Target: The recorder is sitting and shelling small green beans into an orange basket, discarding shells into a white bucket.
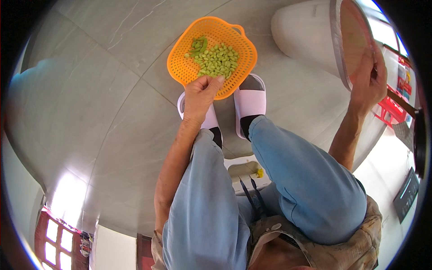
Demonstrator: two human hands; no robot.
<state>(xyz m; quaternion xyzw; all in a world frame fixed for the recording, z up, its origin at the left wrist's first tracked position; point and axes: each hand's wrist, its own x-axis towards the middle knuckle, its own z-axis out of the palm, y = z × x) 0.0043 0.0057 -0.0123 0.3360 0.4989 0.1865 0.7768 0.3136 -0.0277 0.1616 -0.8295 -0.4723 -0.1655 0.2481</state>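
An orange plastic colander basket [176,64] sits on the floor before my feet. Shelled green beans [219,60] lie in it, with a few green pods [199,46] at their upper left. At the basket's near rim is my left hand [202,96], thumb and fingertips together over the beans' near edge; whether anything is between them cannot be told. My right hand [368,79] is at the mouth of a white waste bin [307,37] with a grey rim, its fingers partly hidden.
Grey floor tiles [135,111] surround the basket. My feet wear pale pink slippers [250,103]. A white plastic stool [249,158] shows between my legs. A red plastic stool [391,109] stands at the right, and a wooden-framed window [59,239] is at the lower left.
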